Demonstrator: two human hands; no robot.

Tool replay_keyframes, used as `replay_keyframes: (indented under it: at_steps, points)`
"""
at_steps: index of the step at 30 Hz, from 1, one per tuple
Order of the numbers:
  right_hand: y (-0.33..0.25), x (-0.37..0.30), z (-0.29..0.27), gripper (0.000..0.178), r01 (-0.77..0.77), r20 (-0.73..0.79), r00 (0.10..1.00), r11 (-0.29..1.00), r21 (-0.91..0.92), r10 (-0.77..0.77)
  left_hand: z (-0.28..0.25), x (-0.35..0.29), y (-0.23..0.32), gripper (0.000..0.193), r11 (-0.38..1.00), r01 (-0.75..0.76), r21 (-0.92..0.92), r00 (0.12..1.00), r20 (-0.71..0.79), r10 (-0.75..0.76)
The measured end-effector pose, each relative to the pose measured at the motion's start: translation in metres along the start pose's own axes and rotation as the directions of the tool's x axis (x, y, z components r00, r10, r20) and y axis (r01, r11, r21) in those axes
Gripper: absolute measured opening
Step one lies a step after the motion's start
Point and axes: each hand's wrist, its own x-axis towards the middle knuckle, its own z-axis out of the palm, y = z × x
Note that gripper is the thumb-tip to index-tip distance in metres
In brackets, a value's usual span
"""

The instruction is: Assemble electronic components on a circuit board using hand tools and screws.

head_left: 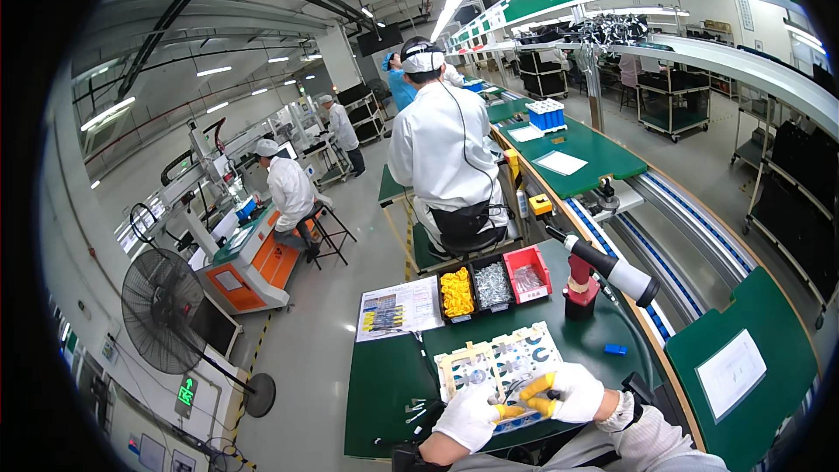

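Observation:
Both my hands wear white gloves with yellow fingertips and meet over a cream-white fixture tray [476, 354] on the green table. Round holes and pale discs fill the tray, which lies near me. At its near left edge is my left hand [470, 419], with the fingertips bent in over the tray. My right hand [574, 392] is at the tray's right side, thumb and fingers curled together and pointing toward the left hand. Whatever lies between the fingertips is too small and hidden to name.
Beyond the tray stand bins of yellow parts [457, 293] and silvery parts [493, 286], plus a red bin [539, 273]. A grey-and-black cylindrical tool [616, 271], a blue block [615, 350] and a printed sheet [399, 311] are nearby. A seated co-worker [446, 140] is ahead; a conveyor [669, 227] runs right.

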Motion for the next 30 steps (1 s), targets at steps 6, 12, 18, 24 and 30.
replay_keyframes:
  at_steps: [6, 12, 18, 24, 30]
  points:
    - [0.041, -0.012, -0.016, 0.017, -0.083, -0.663, 0.718, 0.972, 0.22, 0.211, 0.004, 0.003, 0.001, 0.023, 1.0, 0.018, -0.023, 1.0, -0.01, -0.018]
    - [0.157, 0.011, -0.051, 0.059, -0.581, -0.802, 0.597, 0.702, -0.411, 0.025, -0.002, 0.001, 0.008, 0.018, 0.979, -0.06, 0.193, 0.998, 0.019, 0.057]
    - [0.202, 0.068, -0.081, 0.027, -0.274, -0.735, 0.61, 0.949, 0.153, 0.295, 0.003, 0.001, -0.006, 0.018, 0.945, -0.217, 0.246, 0.975, 0.004, 0.223]
    - [0.233, 0.095, -0.122, 0.034, -0.471, -0.525, 0.801, 0.843, -0.259, 0.286, 0.009, 0.0, -0.008, 0.019, 0.97, -0.131, 0.205, 0.991, -0.003, 0.134]
    - [0.14, 0.095, -0.121, 0.02, -0.242, -0.512, 0.741, 0.884, 0.399, 0.434, 0.007, -0.003, 0.0, 0.022, 0.977, -0.133, 0.164, 0.991, -0.006, 0.136]
